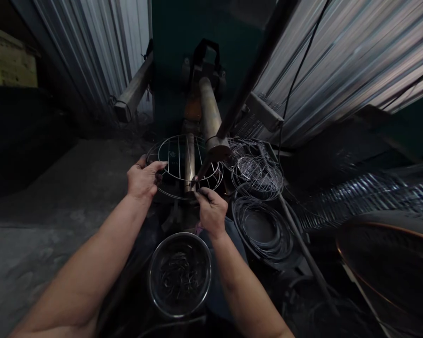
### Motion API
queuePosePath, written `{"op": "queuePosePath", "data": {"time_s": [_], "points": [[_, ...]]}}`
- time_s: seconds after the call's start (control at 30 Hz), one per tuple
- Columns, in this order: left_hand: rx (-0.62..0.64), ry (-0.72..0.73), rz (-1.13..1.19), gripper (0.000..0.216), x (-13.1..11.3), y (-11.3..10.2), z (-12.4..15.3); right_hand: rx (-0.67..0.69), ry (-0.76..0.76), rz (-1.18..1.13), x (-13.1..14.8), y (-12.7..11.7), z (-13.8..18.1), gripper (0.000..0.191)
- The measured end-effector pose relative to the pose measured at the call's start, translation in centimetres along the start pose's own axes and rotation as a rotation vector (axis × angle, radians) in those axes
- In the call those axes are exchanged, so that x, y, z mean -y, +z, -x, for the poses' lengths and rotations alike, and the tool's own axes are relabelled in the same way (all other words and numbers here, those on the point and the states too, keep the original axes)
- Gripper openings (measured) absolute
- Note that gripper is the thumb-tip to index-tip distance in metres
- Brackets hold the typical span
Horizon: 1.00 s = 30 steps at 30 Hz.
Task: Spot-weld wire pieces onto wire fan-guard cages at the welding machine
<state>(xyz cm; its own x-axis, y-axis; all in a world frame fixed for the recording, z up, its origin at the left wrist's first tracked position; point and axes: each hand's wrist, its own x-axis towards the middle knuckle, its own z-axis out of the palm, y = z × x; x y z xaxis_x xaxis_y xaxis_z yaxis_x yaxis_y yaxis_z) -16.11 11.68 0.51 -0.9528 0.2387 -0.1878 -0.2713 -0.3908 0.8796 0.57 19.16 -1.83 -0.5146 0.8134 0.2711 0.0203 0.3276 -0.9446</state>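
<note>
While sparse light falls on a cluttered workshop floor, the left hand grips the rim of a round wire grille resting on a machine arm, and the right hand pinches its near edge above a metal bowl.

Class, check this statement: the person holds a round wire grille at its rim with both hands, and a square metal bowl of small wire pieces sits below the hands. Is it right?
Not quite. In the head view the metal bowl of small wire pieces is round, not square. The rest stands: the left hand and right hand hold the round wire grille at its rim, with the bowl below them.
</note>
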Motion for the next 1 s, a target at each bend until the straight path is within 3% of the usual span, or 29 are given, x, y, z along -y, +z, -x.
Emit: {"op": "queuePosePath", "data": {"time_s": [0.23,0.3,0.43,0.5,0.57,0.67,0.83,1.0], "points": [[-0.038,-0.074,-0.015,0.044,-0.5,0.1,0.3,0.020,0.066,-0.101,0.1,0.2,0.3,0.020],[-0.032,-0.072,-0.007,0.044,-0.5,0.1,0.2,0.033,0.037,-0.107,0.2,-0.6,0.4,0.019],[-0.016,-0.066,0.025,0.044,-0.4,-0.1,0.0,-0.079,-0.071,-0.044,0.0,-2.7,-0.2,0.025],[-0.057,-0.088,0.028,0.048,-0.7,-0.2,0.1,-0.014,-0.156,0.076,-0.2,-3.5,-0.8,0.029],[-0.105,-0.109,0.020,0.051,-1.1,-0.2,0.5,0.148,-0.207,0.172,-0.2,-3.9,-1.5,0.023],[-0.078,-0.107,0.012,0.048,-1.7,-0.3,0.9,0.285,-0.253,0.236,0.3,-3.8,-1.9,0.016],[0.006,-0.101,0.016,0.043,-2.0,-0.9,0.4,0.290,-0.360,0.280,1.0,-3.3,-1.5,0.015],[-0.055,-0.105,0.000,0.046,-1.9,-1.2,-0.4,0.273,-0.404,0.345,1.0,-2.7,-1.7,0.017]]}}
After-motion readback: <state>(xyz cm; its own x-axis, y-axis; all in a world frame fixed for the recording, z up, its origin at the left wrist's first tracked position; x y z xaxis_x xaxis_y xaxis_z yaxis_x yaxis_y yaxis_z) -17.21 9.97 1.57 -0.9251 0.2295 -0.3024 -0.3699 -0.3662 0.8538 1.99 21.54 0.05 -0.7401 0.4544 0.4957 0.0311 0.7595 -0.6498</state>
